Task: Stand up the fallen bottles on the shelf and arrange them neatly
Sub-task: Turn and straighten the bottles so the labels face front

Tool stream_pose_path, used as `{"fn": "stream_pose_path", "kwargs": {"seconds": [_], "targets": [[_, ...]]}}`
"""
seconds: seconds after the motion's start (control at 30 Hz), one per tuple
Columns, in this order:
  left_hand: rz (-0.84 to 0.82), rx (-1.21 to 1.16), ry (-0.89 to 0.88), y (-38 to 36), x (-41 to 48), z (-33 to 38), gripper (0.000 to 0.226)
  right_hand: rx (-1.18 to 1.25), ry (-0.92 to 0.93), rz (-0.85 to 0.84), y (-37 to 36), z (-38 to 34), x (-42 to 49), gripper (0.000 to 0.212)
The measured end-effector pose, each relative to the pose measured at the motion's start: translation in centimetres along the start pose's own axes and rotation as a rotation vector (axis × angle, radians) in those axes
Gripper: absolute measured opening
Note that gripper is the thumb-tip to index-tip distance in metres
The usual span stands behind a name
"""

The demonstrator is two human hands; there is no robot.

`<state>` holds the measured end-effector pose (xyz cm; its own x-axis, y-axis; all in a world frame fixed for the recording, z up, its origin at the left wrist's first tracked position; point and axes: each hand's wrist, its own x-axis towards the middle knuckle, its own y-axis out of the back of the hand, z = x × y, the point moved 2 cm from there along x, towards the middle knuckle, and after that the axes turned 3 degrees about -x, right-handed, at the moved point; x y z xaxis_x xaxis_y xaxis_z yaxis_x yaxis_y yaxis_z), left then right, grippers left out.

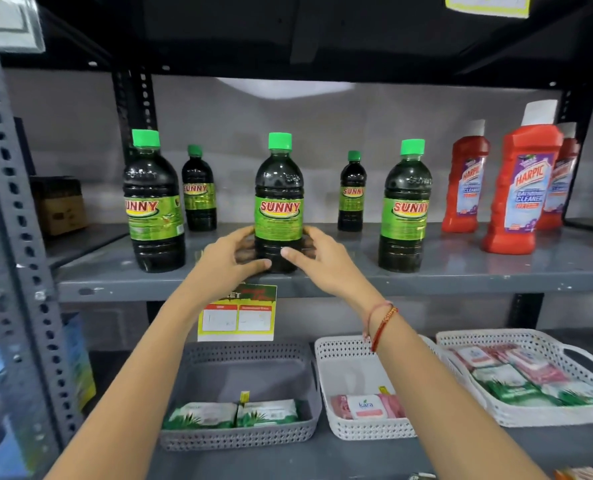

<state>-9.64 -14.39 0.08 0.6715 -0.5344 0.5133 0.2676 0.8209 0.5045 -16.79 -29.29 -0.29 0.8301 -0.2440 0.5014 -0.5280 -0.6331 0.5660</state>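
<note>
Three large dark Sunny bottles with green caps stand upright along the front of the grey shelf (461, 278): a left bottle (154, 206), a middle bottle (279, 199) and a right bottle (406, 209). Two smaller Sunny bottles (198, 192) (352, 195) stand behind them in the gaps. My left hand (231, 258) and my right hand (317, 259) wrap the lower part of the middle bottle from both sides, thumbs in front. No bottle lies on its side.
Red Harpic bottles (520, 192) stand at the shelf's right end. A cardboard box (59, 206) sits at far left behind a perforated upright (18, 216). A price tag (238, 313) hangs on the shelf edge. Below are a grey basket (239, 438) and white baskets (367, 431) holding packets.
</note>
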Motion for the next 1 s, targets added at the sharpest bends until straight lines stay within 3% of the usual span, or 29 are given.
{"fn": "stream_pose_path", "kwargs": {"seconds": [0.27,0.33,0.47,0.53,0.6,0.67,0.77,0.87,1.0], "targets": [[-0.017,-0.101,-0.015,-0.2,0.4,-0.6,0.065,-0.005,-0.013,0.055,-0.3,0.7,0.1,0.048],[0.026,-0.078,-0.045,0.1,0.1,-0.8,0.062,0.029,0.013,0.187,-0.6,0.3,-0.1,0.048],[0.384,-0.121,-0.220,4.4,-2.2,-0.8,0.037,0.126,0.185,0.631,-2.0,-3.1,-1.8,0.032],[0.630,-0.119,-0.267,8.1,-3.9,-1.7,0.021,0.145,0.261,0.591,-3.8,-5.6,-1.9,0.024],[0.756,-0.113,-0.207,11.6,-4.7,-3.5,0.016,0.145,0.258,0.397,-6.5,-7.5,-0.8,0.031],[0.676,-0.095,-0.056,13.7,-4.5,-5.8,0.023,0.096,0.188,0.174,-9.2,-8.6,0.8,0.052],[0.358,-0.003,0.102,14.6,-3.5,-8.8,0.041,0.050,0.082,-0.030,-12.1,-9.4,3.3,0.074],[0.071,0.060,0.098,14.0,-2.8,-9.6,0.066,0.143,0.017,-0.088,-13.3,-9.3,5.0,0.067],[-0.049,-0.003,-0.015,13.2,-2.1,-8.8,0.058,0.195,0.002,-0.096,-13.8,-8.5,5.8,0.065]]}}
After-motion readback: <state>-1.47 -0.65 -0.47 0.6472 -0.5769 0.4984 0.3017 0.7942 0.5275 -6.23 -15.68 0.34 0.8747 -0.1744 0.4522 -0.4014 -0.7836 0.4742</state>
